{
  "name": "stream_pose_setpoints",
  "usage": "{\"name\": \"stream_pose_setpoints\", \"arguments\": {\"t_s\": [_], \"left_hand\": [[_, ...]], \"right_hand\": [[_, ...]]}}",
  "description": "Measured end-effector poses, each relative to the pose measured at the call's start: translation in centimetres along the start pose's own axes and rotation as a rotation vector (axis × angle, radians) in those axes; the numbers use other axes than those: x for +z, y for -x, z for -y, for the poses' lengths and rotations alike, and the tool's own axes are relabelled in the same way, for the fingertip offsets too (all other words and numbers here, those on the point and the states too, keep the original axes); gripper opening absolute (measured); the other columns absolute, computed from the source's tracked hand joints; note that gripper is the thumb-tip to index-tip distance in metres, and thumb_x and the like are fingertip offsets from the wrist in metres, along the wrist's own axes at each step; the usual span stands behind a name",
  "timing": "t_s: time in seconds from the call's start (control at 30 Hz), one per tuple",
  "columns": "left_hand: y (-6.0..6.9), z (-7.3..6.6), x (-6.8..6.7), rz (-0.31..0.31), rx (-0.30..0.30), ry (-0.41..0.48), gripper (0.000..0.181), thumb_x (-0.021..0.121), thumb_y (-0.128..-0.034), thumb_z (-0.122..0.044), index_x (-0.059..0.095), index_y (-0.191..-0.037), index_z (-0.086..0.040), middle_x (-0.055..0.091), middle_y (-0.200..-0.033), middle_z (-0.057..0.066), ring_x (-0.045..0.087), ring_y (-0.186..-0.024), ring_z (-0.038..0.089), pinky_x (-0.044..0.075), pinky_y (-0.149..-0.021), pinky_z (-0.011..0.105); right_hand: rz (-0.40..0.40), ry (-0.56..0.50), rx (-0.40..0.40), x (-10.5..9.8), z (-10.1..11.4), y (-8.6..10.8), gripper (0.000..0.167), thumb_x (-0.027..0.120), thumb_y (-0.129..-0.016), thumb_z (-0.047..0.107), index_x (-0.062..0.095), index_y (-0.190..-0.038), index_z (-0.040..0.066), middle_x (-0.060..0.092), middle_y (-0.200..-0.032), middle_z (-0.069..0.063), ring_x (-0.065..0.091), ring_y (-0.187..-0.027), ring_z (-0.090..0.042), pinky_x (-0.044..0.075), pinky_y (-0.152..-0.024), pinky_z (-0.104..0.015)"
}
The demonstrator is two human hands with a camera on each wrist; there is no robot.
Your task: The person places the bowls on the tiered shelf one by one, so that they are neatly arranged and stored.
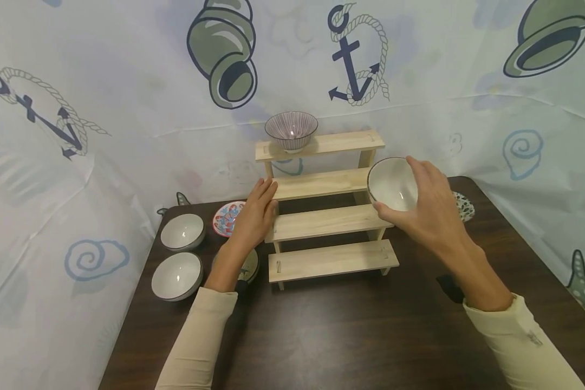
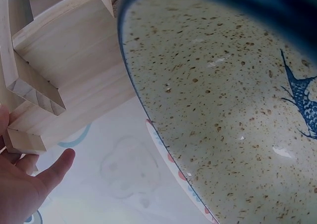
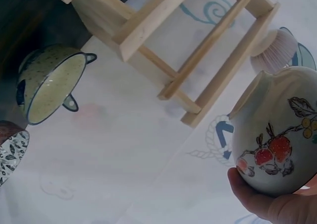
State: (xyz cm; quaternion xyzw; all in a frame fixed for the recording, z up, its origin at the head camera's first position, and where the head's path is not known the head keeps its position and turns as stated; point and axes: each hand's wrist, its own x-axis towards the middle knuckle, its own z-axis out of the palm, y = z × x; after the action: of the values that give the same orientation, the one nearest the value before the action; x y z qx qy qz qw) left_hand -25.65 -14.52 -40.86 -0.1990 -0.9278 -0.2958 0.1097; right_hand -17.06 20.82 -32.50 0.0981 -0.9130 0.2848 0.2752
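In the head view my right hand (image 1: pixel 435 216) holds a white bowl (image 1: pixel 395 184) up beside the right end of the wooden tiered stand (image 1: pixel 331 218), thumb and fingers at opposite sides. The right wrist view shows red fruit and leaves painted on the outside of this bowl (image 3: pixel 277 135). With fingers extended, my left hand (image 1: pixel 254 216) touches the stand's left end. A purple-striped bowl (image 1: pixel 292 130) sits on the top tier, toward its left. Beneath my left forearm stands a speckled bowl (image 1: pixel 250 265), partly hidden; its fish pattern fills much of the left wrist view.
Two white bowls (image 1: pixel 182 232) (image 1: pixel 177 277) stand at the table's left side. A colourful plate (image 1: pixel 226 218) lies behind my left arm. On the right are a leaf-patterned dish (image 1: pixel 464 207) and a speckled two-handled bowl (image 3: pixel 57 87). Printed cloth (image 1: pixel 151 59) hangs behind the dark table (image 1: pixel 322 336).
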Motion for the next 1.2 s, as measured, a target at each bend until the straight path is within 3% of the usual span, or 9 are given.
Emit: {"name": "stream_pose_setpoints", "arguments": {"t_s": [0.27, 0.63, 1.2], "left_hand": [[0.0, 0.1, 0.0, -0.01, 0.003, -0.003, 0.052, 0.046, -0.1113, -0.022, 0.037, -0.16, -0.009, 0.03, -0.17, 0.011, 0.018, -0.162, 0.028, 0.032, -0.124, 0.055], [0.0, 0.2, 0.0, -0.012, 0.004, -0.004, 0.052, 0.047, -0.1112, -0.022, 0.037, -0.16, -0.009, 0.031, -0.17, 0.011, 0.018, -0.162, 0.028, 0.03, -0.125, 0.054], [0.0, 0.1, 0.0, -0.009, 0.005, -0.005, 0.052, 0.046, -0.1114, -0.023, 0.037, -0.161, -0.009, 0.03, -0.17, 0.011, 0.018, -0.162, 0.029, 0.032, -0.124, 0.055]], "right_hand": [[0.01, 0.001, -0.001, 0.4, 0.9, -1.5, 0.095, 0.085, -0.075, 0.042, 0.045, -0.153, 0.004, 0.053, -0.143, -0.025, 0.049, -0.128, -0.046, 0.049, -0.091, -0.07], [0.045, -0.02, 0.007, 1.3, 2.0, -3.6, 0.097, 0.082, -0.077, 0.044, 0.043, -0.154, 0.003, 0.05, -0.146, -0.027, 0.045, -0.133, -0.049, 0.047, -0.098, -0.071], [0.061, -0.046, 0.02, 3.2, 1.7, -5.6, 0.09, 0.083, -0.08, 0.043, 0.044, -0.15, 0.001, 0.05, -0.143, -0.026, 0.044, -0.135, -0.046, 0.046, -0.102, -0.067]]}}
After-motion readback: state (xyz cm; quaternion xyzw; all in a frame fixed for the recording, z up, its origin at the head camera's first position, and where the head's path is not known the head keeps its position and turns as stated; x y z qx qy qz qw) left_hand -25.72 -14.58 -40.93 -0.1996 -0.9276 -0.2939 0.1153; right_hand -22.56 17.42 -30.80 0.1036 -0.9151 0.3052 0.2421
